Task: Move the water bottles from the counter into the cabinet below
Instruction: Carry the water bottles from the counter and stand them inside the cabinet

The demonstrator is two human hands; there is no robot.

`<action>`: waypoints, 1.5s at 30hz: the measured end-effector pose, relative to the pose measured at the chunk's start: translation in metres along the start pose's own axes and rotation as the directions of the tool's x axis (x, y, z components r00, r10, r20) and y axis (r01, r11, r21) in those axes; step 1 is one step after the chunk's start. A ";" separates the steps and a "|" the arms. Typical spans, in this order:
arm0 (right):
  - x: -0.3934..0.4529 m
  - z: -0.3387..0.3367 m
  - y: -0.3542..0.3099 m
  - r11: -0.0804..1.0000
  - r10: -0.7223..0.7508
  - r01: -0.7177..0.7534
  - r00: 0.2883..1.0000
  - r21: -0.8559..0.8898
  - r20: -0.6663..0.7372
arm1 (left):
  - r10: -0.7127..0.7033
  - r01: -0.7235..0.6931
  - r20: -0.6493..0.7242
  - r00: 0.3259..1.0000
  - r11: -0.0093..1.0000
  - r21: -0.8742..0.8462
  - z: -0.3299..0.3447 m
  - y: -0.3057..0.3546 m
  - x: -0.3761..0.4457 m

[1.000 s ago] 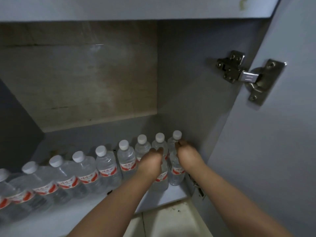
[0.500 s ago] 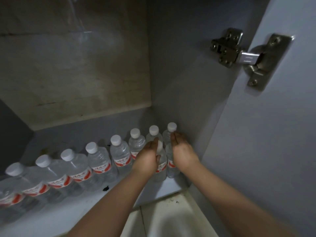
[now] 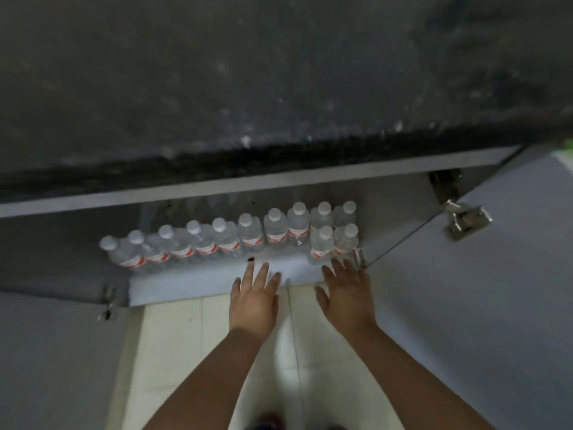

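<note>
Several clear water bottles [image 3: 248, 232] with white caps and red labels stand in a row on the cabinet floor [image 3: 198, 280]. Two more bottles [image 3: 335, 240] stand in front of the row at its right end. My left hand [image 3: 254, 301] hovers open over the cabinet's front edge, fingers spread, holding nothing. My right hand [image 3: 345, 294] is also open, just in front of the two front bottles and not touching them. The dark counter [image 3: 248, 88] fills the top of the view; no bottles show on it.
The right cabinet door [image 3: 496, 290] stands open with a metal hinge [image 3: 465, 218]. The left door [image 3: 46, 352] is open too. Light floor tiles [image 3: 201, 352] lie under my arms. A small dark speck [image 3: 250, 259] sits on the cabinet floor.
Both hands let go of the two front bottles and pulled back out of the cabinet. The view rose from inside the cabinet to above the counter edge.
</note>
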State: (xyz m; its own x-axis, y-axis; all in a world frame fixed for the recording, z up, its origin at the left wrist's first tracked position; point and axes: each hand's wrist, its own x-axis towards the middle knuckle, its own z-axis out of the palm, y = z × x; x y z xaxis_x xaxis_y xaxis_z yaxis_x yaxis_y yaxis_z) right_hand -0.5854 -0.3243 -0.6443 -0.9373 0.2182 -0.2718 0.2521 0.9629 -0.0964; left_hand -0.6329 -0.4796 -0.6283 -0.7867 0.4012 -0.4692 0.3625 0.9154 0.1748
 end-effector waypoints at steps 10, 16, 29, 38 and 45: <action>-0.101 -0.148 -0.090 0.971 -0.235 0.237 0.967 -0.012 0.096 | -0.229 0.229 -0.064 0.971 0.973 -0.011 -0.121 -0.031 -0.188; -0.121 -0.226 -0.170 0.893 -0.442 0.444 0.896 0.069 -0.047 | -0.469 0.420 -0.260 0.844 0.879 -0.224 -0.195 -0.074 -0.276; -0.078 -0.365 -0.412 0.756 -0.621 0.654 0.733 0.034 -0.279 | -0.636 0.565 -0.529 0.561 0.762 -0.316 -0.319 -0.266 -0.368; -0.015 -0.384 -0.515 0.844 -0.486 0.528 0.827 0.093 -0.281 | -0.699 0.542 -0.438 0.565 0.715 -0.441 -0.363 -0.389 -0.329; 0.064 -0.368 -0.584 0.846 -0.500 0.519 0.851 0.118 -0.162 | -0.770 0.522 -0.270 0.578 0.603 -0.603 -0.379 -0.436 -0.248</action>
State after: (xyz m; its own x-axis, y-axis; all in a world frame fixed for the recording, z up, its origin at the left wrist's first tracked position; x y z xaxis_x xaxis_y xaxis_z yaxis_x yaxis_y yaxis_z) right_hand -0.8809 -0.8141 -0.2529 -0.9626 -0.2697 -0.0280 -0.2450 0.9096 -0.3356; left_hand -0.7846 -0.9657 -0.2601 -0.8686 -0.4646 -0.1722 -0.4936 0.7810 0.3827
